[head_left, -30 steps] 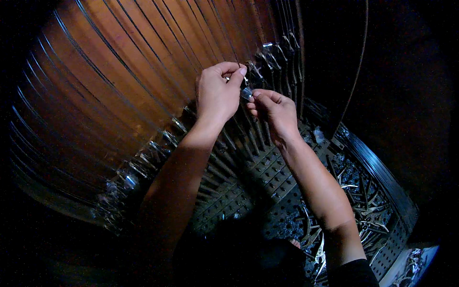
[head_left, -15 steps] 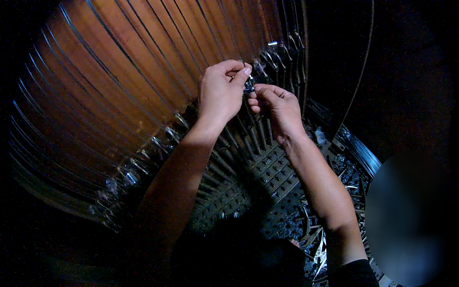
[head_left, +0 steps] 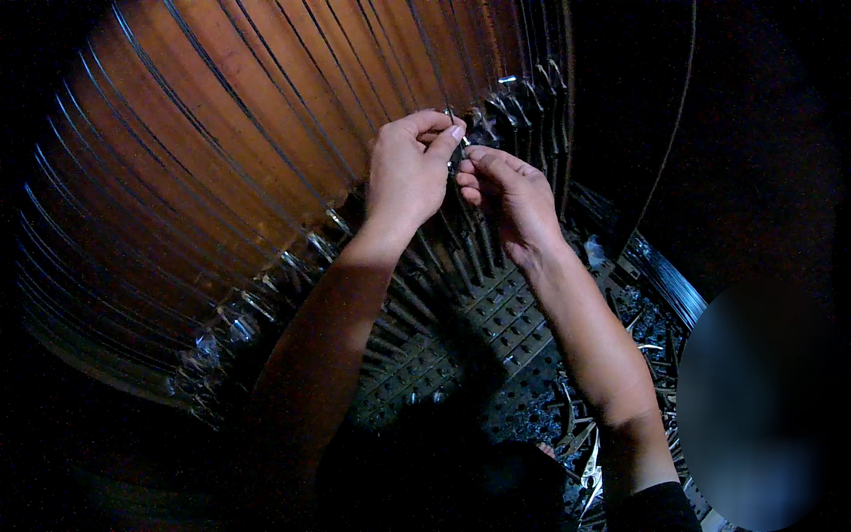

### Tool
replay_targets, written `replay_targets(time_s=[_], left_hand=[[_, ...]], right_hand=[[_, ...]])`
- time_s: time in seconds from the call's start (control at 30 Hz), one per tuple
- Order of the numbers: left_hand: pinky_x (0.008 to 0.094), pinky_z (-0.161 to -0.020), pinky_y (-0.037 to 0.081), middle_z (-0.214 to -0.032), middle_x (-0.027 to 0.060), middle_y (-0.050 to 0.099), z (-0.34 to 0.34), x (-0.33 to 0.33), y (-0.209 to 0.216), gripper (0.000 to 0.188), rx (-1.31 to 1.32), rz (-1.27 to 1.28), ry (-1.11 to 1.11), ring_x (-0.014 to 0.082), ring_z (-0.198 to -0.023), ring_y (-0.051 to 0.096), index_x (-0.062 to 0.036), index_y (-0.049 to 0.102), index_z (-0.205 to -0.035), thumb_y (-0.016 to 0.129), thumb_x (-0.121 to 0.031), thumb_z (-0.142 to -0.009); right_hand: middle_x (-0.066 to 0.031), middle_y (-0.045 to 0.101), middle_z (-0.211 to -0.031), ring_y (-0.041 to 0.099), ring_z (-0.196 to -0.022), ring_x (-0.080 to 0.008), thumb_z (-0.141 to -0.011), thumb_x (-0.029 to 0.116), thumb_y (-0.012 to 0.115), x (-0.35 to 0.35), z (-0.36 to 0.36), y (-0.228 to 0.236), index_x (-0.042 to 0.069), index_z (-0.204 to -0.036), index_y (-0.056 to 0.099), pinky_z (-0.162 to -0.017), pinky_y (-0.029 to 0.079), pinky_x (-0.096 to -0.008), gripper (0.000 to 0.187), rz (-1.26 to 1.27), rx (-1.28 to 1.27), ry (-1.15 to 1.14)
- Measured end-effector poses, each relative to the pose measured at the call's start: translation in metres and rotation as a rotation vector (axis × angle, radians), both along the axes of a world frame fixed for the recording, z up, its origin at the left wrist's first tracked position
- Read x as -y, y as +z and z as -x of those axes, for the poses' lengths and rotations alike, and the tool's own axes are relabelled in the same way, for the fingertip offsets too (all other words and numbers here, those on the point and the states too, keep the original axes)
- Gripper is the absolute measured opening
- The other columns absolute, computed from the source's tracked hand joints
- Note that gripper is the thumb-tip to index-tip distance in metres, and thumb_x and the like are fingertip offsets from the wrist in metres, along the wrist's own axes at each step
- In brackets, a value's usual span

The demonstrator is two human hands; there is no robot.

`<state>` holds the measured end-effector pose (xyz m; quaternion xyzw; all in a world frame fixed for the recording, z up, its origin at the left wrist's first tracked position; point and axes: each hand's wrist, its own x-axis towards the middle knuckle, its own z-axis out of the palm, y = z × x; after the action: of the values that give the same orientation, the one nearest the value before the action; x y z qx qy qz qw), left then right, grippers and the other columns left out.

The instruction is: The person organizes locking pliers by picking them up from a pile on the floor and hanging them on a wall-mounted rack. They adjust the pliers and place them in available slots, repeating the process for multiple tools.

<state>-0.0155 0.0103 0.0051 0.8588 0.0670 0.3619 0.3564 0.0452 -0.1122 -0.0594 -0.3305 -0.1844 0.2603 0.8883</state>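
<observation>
My left hand [head_left: 408, 168] is closed in a pinch, thumb against forefinger, on a thin dark strand [head_left: 433, 62] that comes down from the upper edge. Just right of it and slightly lower, my right hand [head_left: 521, 199] also pinches, with its other fingers curled. A small shiny bit shows between the two sets of fingertips; what the right fingertips grip is too small to make out. Both hands work at a slanting row of shiny twisted ends [head_left: 292, 262], where many similar strands stretched over a brown panel [head_left: 257, 168] come down.
Below the hands, dark rods run down to a perforated metal plate [head_left: 496, 310]. Loose strips and scraps [head_left: 585, 439] lie at the lower right, near a bundle of bluish wires [head_left: 669, 284]. A single curved line [head_left: 679, 115] hangs at the right. Much around is dark.
My right fingertips have risen slightly, closer to the left fingertips, and the shiny bit between them is less exposed. My left hand has barely moved and keeps its pinch.
</observation>
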Motion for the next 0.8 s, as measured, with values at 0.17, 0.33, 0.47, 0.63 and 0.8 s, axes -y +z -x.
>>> replay_targets(time_s=[0.17,0.33,0.47,0.63,0.8], left_hand=[[0.0247,-0.065,0.048,-0.083,0.0012,0.072,0.004,0.0,0.002,0.022,-0.015,0.04,0.002,0.0077,-0.071,0.06,-0.0004,0.075,-0.103,0.073,-0.02,-0.093],[0.0294,-0.078,0.053,-0.093,0.0067,0.075,-0.011,0.022,-0.006,0.027,0.035,0.073,-0.076,0.0138,-0.082,0.068,-0.0009,0.075,-0.105,0.074,-0.025,-0.093],[0.0257,-0.071,0.049,-0.108,0.0031,0.072,0.059,0.018,0.026,0.035,-0.1,0.101,0.195,0.0104,-0.08,0.062,-0.0093,0.071,-0.123,0.07,-0.032,-0.096],[0.0362,-0.106,0.043,-0.147,0.0062,0.055,0.126,0.047,0.022,0.047,-0.098,-0.134,0.11,0.0181,-0.123,0.056,-0.0081,0.053,-0.145,0.039,-0.035,-0.109],[0.0323,-0.092,0.046,-0.137,0.0078,0.06,0.224,0.001,-0.032,0.046,-0.522,-0.059,0.029,0.0142,-0.104,0.058,-0.0096,0.052,-0.145,0.045,-0.034,-0.107]], right_hand=[[-0.011,0.07,-0.096,0.068,-0.082,-0.016,-0.1,0.018,0.06,0.012,0.009,-0.006,-0.004,-0.114,0.065,-0.072,0.056,-0.027,0.027,0.014,-0.051,-0.047],[-0.011,0.069,-0.094,0.066,-0.079,-0.0159,-0.102,0.02,0.053,0.083,0.04,-0.089,-0.003,-0.118,0.062,-0.07,0.055,-0.028,0.029,0.14,-0.215,-0.053],[-0.0079,0.069,-0.091,0.066,-0.078,-0.016,-0.101,0.017,0.057,0.141,0.13,-0.175,0.0,-0.116,0.065,-0.07,0.052,-0.027,0.024,0.353,-0.428,0.156],[-0.0078,0.071,-0.094,0.065,-0.078,-0.0143,-0.101,0.012,0.056,0.261,0.225,-0.316,-0.002,-0.118,0.064,-0.071,0.053,-0.0276,0.024,0.661,-0.549,0.036],[-0.0067,0.071,-0.089,0.064,-0.075,-0.0133,-0.099,0.014,0.057,0.367,0.369,-0.396,-0.002,-0.106,0.071,-0.07,0.052,-0.0288,0.023,1.092,-0.489,-0.188]])
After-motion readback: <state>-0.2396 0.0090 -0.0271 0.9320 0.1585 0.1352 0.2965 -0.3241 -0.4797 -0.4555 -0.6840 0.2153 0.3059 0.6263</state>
